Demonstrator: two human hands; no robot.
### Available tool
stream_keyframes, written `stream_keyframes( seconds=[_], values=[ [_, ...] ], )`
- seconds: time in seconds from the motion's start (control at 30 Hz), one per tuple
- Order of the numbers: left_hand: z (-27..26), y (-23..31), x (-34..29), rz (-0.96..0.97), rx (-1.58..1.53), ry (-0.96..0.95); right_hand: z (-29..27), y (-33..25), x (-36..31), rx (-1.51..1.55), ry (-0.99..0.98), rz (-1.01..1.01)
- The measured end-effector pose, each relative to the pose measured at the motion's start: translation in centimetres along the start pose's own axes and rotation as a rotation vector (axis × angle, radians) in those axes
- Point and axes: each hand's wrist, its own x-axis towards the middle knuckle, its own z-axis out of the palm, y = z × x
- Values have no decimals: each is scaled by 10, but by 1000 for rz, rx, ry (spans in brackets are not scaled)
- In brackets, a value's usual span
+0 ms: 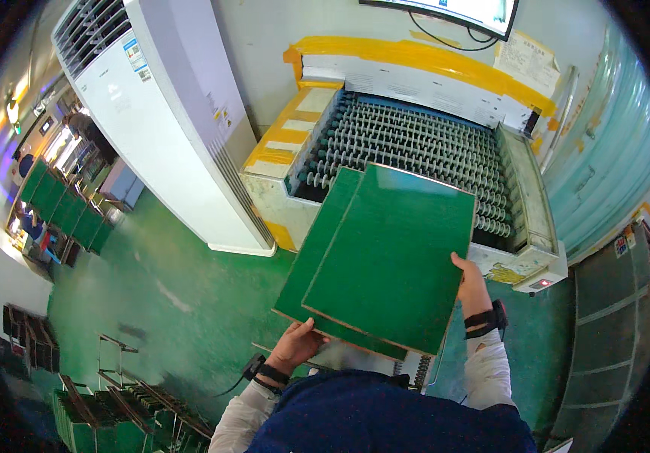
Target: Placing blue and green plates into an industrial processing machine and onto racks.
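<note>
Two flat green boards with thin copper-brown edges are held tilted in front of me. The upper board overlaps most of the lower board, which shows along the left and near sides. My left hand is closed on the near left edge of the lower board, its thumb on top and its other fingers mostly hidden underneath. At the right edge of the upper board, my right hand grips with the thumb showing. Beyond the boards lies a roller conveyor with rows of grey wheels; the boards hide its near left part.
A tall white air conditioner stands to the left. Racks of green boards sit at the lower left. Clear plastic strips hang at the right, above a grey panel. A screen is at the top. Other people work far left.
</note>
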Motion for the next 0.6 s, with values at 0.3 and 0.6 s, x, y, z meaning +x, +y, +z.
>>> stream_keyframes(
  seconds=[0.3, 0.6],
  values=[
    [22, 9, 11, 121, 33, 222, -67, -26, 19, 36, 127, -263],
    [18, 5, 10, 100, -11, 244, 1, -32, 115, 398, 93, -270]
  ],
)
